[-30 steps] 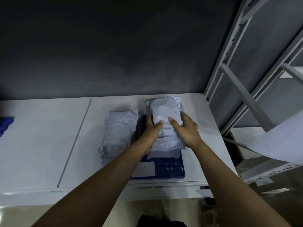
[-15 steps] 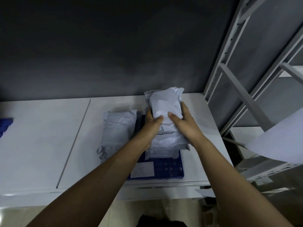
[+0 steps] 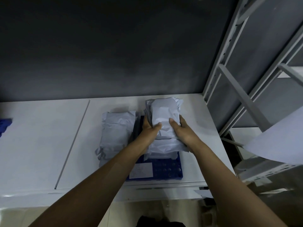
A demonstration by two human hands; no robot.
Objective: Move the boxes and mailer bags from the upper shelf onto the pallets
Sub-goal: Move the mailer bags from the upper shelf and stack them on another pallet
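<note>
Head view: left hand (image 3: 150, 128) and right hand (image 3: 182, 130) grip top mailer bag (image 3: 164, 113)
Done: stack (image 3: 164, 148) beneath hands sits on blue pallet (image 3: 165, 169)
Remaining: loose bag (image 3: 116, 133) beside left hand

Only the person's arms, hands and a sliver of clothing are in view. The left forearm (image 3: 91, 182) and right forearm (image 3: 229, 174) are bare along their whole visible length, slim and smooth, looking broader toward the lower edge through the wide lens. The left hand (image 3: 150, 128) and right hand (image 3: 181, 131) are bare as well. Both thumbs show plainly, rounded at the tip; the fingers (image 3: 182, 119) are mostly hidden, only their knuckle sides showing. At the bottom middle sits a small patch of black garment (image 3: 161, 222), too dark and too cropped to tell which kind
</note>
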